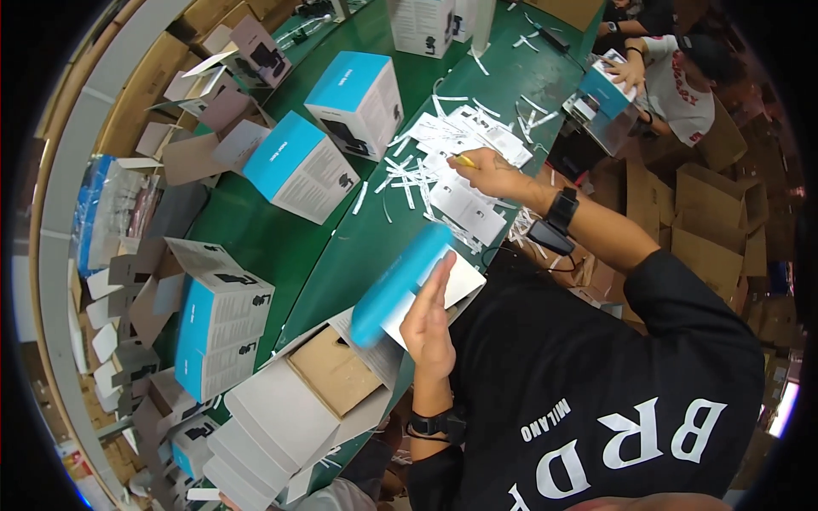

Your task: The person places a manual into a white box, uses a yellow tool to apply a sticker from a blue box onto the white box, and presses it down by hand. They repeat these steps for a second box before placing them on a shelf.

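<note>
My left hand (430, 328) lies with straight fingers along the side of a blue-topped white box (402, 285). Motion smears that box, and part of its white face is behind the hand. Over the scattered paper sheets (469, 204), my right hand (494, 176) is closed round a small yellow tool (463, 160); only its tip shows, so its kind is unclear. Beside the blue-topped box, near the table's edge, an open carton (336, 370) shows brown cardboard inside its raised flaps.
Closed blue-topped boxes (298, 162) stand across the green table (281, 247). Open boxes (226, 136) line the left side. White paper strips (409, 183) litter the surface. At upper right a co-worker (682, 94) handles another blue box (609, 89). Brown cartons (716, 213) sit behind me.
</note>
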`<state>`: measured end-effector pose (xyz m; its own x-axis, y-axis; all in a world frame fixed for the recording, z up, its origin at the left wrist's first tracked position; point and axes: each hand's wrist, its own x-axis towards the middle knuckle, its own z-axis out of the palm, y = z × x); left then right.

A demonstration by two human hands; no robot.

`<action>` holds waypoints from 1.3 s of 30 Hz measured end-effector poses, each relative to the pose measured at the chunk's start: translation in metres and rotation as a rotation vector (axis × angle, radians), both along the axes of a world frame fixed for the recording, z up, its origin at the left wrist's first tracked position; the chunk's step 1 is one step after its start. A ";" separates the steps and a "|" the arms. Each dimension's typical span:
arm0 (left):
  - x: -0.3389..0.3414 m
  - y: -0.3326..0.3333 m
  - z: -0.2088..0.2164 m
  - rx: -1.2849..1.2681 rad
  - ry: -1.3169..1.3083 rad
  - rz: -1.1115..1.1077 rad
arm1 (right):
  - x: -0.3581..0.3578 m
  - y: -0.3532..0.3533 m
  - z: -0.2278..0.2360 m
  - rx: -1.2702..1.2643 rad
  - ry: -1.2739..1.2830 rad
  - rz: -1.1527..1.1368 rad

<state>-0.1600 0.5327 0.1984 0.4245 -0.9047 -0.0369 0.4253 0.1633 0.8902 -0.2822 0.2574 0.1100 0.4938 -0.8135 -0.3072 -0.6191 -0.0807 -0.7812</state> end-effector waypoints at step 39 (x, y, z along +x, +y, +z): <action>0.017 0.075 -0.012 0.462 -1.167 0.193 | -0.026 0.117 0.069 -0.408 -0.431 0.856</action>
<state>-0.1435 0.6080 0.1863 0.5403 -0.8276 0.1519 -0.6431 -0.2897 0.7089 -0.3085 0.3739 0.1785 0.9572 -0.1423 0.2521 0.0947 -0.6690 -0.7372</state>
